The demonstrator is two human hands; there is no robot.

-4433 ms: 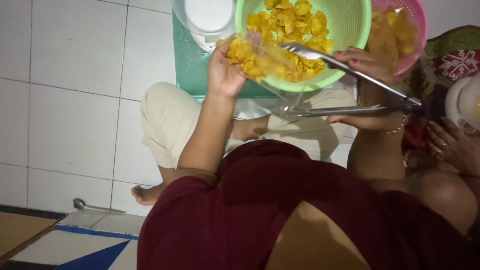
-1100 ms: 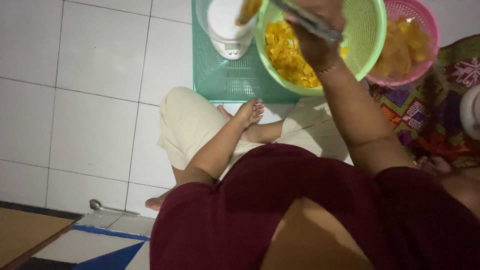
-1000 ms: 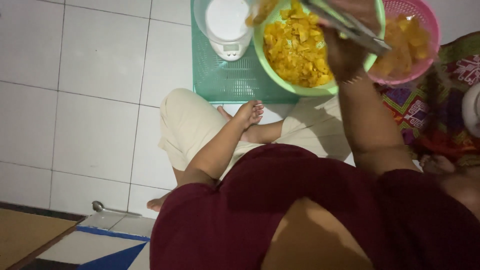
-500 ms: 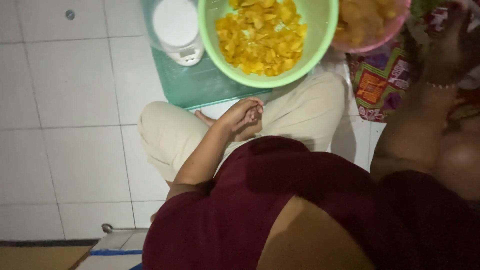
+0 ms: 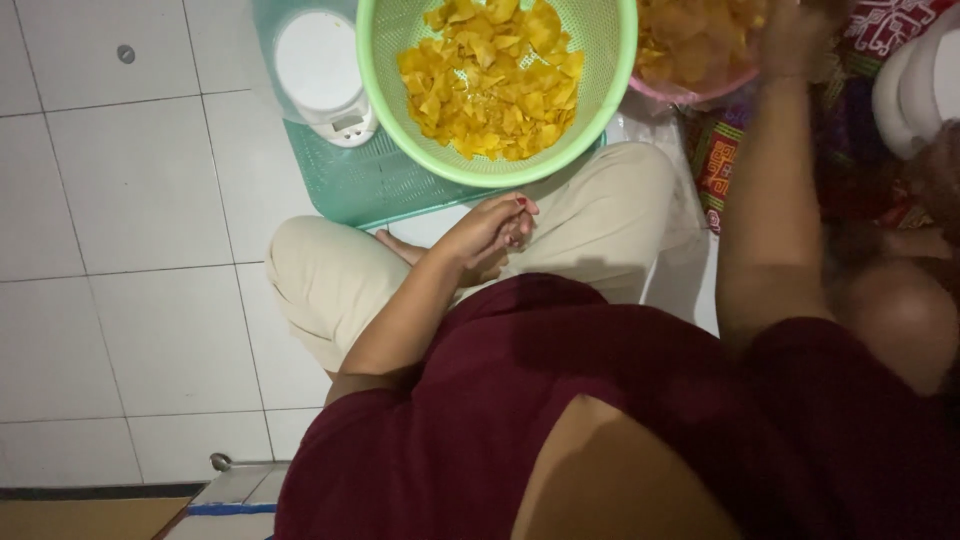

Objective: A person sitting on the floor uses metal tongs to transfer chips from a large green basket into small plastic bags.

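I sit cross-legged on the floor in beige trousers. My left hand (image 5: 495, 228) rests on my lap by my bare foot, fingers curled in, holding nothing. Just beyond it stands a green mesh basket (image 5: 372, 60) full of yellow chips (image 5: 495, 85). My right hand (image 5: 790, 35) is stretched out at the top right, over a pink basket (image 5: 690, 92) of darker chips. That hand is blurred and partly cut off by the frame edge, so I cannot make out whether it holds anything.
A white kitchen scale (image 5: 318, 72) stands on a teal mesh tray (image 5: 355, 185) left of the green basket. A patterned cloth (image 5: 715, 165) lies under the pink basket, with a white rounded object (image 5: 915, 85) at the far right. White floor tiles (image 5: 130, 200) spread to the left.
My right hand, which held metal tongs over the green basket a second ago, has swung right to the pink basket. My left hand has stayed on my lap. The view has shifted.
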